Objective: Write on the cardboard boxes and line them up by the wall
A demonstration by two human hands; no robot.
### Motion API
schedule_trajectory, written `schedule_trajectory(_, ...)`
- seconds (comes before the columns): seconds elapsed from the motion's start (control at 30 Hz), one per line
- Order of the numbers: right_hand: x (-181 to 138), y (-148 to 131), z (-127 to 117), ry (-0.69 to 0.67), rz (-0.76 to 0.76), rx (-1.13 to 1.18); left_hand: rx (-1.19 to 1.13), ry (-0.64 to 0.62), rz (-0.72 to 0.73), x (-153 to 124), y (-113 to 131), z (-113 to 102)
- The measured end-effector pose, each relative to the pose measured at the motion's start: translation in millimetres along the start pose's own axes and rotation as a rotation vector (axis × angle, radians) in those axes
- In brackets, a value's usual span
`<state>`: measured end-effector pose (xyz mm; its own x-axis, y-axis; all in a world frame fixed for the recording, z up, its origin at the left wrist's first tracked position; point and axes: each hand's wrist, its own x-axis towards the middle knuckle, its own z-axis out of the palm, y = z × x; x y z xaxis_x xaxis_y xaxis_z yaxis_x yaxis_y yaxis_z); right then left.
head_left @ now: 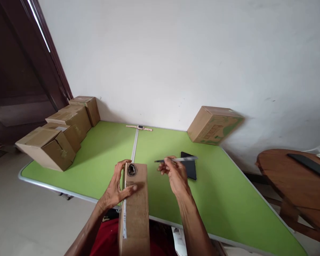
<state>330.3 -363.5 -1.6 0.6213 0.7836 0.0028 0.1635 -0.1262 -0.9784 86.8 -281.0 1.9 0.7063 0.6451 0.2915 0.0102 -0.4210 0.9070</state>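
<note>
In the head view, the left hand [114, 192] grasps a narrow brown carton [137, 220], its thumb laid across the near face and its other fingers curled around the left edge at the top. The carton stands on end at the table's near edge, its lower part running out of the picture, and a dark ringed hole [132, 170] shows above the thumb. The right hand [176, 177] pinches a slim pen [187, 159] between thumb and bent fingers, the dark tip pointing left toward the carton but apart from it. Below the pen, partly covered by the hand, a flat black object [191, 170] lies on the green table [162, 199], which has a pale metal rim. A wristwatch [140, 127] with a pink strap lies near the white wall [162, 53], at the far end of a pale strip [134, 145]. Four cardboard boxes [53, 149] line the left side, near a dark door [13, 64]; to the right, a brown wooden table [280, 163] bears a long black item [309, 165]. The printed box [216, 126] at the far right corner carries green shapes and brownish lettering, too blurred to read, as is the white label [124, 217] along the carton's left edge.
</note>
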Motion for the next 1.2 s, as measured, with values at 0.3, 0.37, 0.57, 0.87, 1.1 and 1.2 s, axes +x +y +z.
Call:
schedule_trajectory(0.3,-80.6,-47.5,53.1,-0.041,-0.337,0.488,0.027,0.005,0.058,-1.8,4.1,2.7)
schedule_trajectory(0.37,-82.0,-46.3,56.6,-0.048,-0.358,0.458,0.032,0.009,0.056,-2.9,6.1,2.6)
schedule_trajectory(0.57,-79.0,-43.7,53.4,-0.054,-0.373,0.401,0.014,0.012,0.051,-2.6,9.1,2.4)
schedule_trajectory(0.87,-78.0,-44.2,51.4,-0.086,-0.396,0.307,0.008,0.016,0.038,-2.5,8.2,1.6)
schedule_trajectory(1.1,-74.2,-39.5,43.6,-0.065,-0.437,0.241,0.008,0.027,0.052,-3.2,5.0,2.2)
schedule_trajectory(1.2,-71.4,-37.5,38.7,-0.006,-0.388,0.241,0.003,0.026,0.052,-3.3,5.5,2.2)
